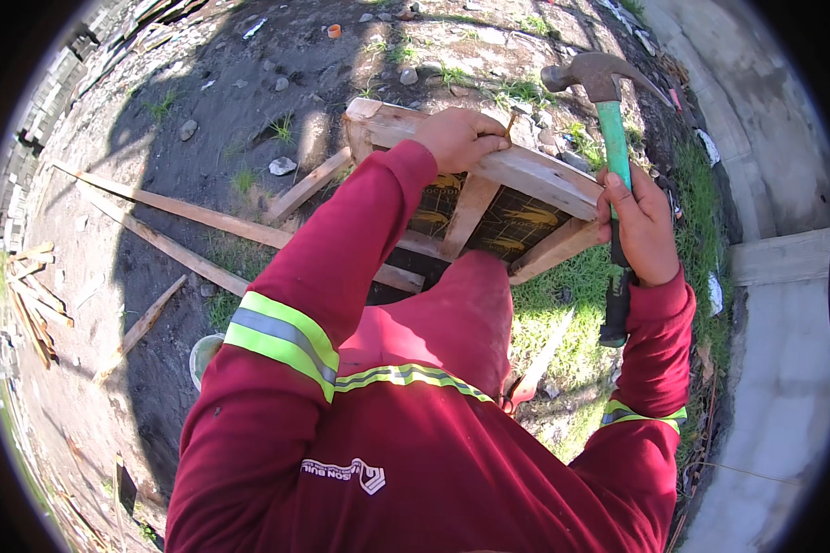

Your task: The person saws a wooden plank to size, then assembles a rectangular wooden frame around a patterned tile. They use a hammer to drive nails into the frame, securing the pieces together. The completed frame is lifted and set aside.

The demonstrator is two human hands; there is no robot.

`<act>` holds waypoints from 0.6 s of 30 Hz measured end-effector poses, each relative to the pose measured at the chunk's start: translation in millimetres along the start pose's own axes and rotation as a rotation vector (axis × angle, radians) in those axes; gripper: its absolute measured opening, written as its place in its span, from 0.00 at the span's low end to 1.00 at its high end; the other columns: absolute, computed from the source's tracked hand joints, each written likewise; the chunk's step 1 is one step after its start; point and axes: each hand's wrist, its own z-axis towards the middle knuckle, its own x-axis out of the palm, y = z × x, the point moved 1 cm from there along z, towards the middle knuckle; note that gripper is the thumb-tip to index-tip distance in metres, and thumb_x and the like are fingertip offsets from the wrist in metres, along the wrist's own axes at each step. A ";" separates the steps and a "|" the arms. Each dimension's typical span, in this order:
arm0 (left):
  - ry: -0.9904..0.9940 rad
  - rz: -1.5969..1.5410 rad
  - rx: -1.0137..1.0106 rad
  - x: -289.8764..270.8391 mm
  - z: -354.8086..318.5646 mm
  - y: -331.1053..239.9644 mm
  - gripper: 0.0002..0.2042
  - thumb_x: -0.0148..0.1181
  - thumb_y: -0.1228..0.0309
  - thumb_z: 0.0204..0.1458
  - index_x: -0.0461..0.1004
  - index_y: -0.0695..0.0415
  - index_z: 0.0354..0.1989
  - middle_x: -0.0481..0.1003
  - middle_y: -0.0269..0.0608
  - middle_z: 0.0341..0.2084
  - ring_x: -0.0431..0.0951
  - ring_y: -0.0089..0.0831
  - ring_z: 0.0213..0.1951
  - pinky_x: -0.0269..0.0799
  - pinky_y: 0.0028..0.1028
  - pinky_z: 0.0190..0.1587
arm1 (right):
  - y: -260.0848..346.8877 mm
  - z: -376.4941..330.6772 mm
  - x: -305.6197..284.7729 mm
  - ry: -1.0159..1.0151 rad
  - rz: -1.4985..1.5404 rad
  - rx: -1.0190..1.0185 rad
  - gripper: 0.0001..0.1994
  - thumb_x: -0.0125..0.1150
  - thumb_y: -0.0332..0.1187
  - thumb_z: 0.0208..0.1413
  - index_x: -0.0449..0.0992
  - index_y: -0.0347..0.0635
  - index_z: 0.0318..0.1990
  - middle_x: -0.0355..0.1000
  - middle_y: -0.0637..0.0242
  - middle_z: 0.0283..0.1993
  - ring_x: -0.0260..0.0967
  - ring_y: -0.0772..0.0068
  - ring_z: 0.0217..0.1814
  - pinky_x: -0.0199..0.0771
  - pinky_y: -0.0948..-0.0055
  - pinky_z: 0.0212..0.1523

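My right hand (644, 226) grips a claw hammer (611, 138) by its green and black handle. The hammer's rusty head is raised beyond the hand, its claw pointing right. On the top edge of a wooden frame (544, 180), my left hand (459, 138) is closed in a pinch around a nail (510, 125) that stands up from the wood. The hammer head is apart from the nail, up and to its right. Dark printed panel (516, 221) shows between the frame's battens. My leg, in red trousers, is against the frame's near side.
A handsaw (539, 369) with a red handle lies on the grass to the right of my leg. Long timber strips (175, 207) stretch left from the frame. Scrap wood (37, 300) is piled farther left. A concrete strip (770, 369) borders the right side. Stones dot the dirt.
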 end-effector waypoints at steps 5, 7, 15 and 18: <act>0.000 -0.027 -0.009 -1.1 -1.0 -1.4 0.13 0.56 0.57 0.55 0.80 0.50 0.40 0.79 0.43 0.32 0.79 0.43 0.35 0.73 0.37 0.39 | 3.1 -9.2 -3.8 -0.076 0.033 -0.044 0.11 0.48 0.37 0.66 0.69 0.38 0.37 0.64 0.72 0.21 0.60 0.84 0.17 0.60 0.81 0.20; 0.009 -0.024 -0.009 -2.0 -1.1 -2.7 0.12 0.57 0.61 0.55 0.79 0.53 0.40 0.79 0.44 0.32 0.79 0.43 0.35 0.73 0.35 0.39 | 5.6 -12.5 -1.4 -0.057 -0.059 -0.031 0.11 0.48 0.37 0.66 0.69 0.37 0.37 0.64 0.72 0.21 0.60 0.84 0.17 0.60 0.81 0.19; -0.003 -0.044 -0.006 -2.7 -3.7 -5.6 0.11 0.59 0.64 0.55 0.79 0.57 0.40 0.79 0.46 0.33 0.79 0.41 0.36 0.73 0.33 0.39 | 35.7 -7.6 -2.0 0.089 -0.176 0.055 0.12 0.48 0.38 0.66 0.69 0.38 0.40 0.62 0.73 0.21 0.58 0.85 0.18 0.58 0.83 0.19; -0.009 -0.045 0.016 -1.4 -4.0 -2.9 0.11 0.58 0.62 0.55 0.80 0.55 0.40 0.79 0.45 0.34 0.79 0.41 0.37 0.73 0.34 0.41 | 46.1 -11.2 -7.3 -0.093 -0.044 -0.145 0.10 0.49 0.36 0.66 0.68 0.38 0.38 0.61 0.74 0.20 0.58 0.86 0.17 0.58 0.82 0.19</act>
